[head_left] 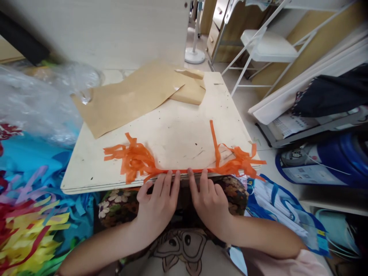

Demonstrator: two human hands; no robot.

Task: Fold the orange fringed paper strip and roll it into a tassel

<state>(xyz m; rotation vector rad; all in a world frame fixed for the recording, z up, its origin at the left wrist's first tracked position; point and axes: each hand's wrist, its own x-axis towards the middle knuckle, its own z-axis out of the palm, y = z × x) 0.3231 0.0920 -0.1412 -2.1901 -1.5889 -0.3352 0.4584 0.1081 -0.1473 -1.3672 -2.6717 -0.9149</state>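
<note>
Both hands are at the near edge of the board (178,130), which sits across the lap. Left hand (156,205) and right hand (208,201) are side by side, almost touching, palms down. Fingers are straight and flat with the tips pressing on the orange strip (153,168); neither hand is curled round anything. The thumbs hang below the board edge, and I cannot tell if they pinch from underneath. The strip's long axis runs left-right along the near edge, right at the fingertips. Its thin middle lies under the fingers. Its loose ends bunch into a left clump (132,159) and a right clump (240,161), each just outside its own hand, so each hand is nearer its own clump. One tail (214,140) runs up from the right clump toward the board's middle. The board's middle is bare, giving open room ahead of the fingers. Brown paper (129,96) covers the far left part and overhangs that edge, well apart from the strip. Left of the board are a plastic bag (43,96) and a coloured fringe pile (28,226), close to the corner. Right of the board the edge drops to the floor, with blue bags (287,214) near it. A white chair (268,46) stands far back.
</note>
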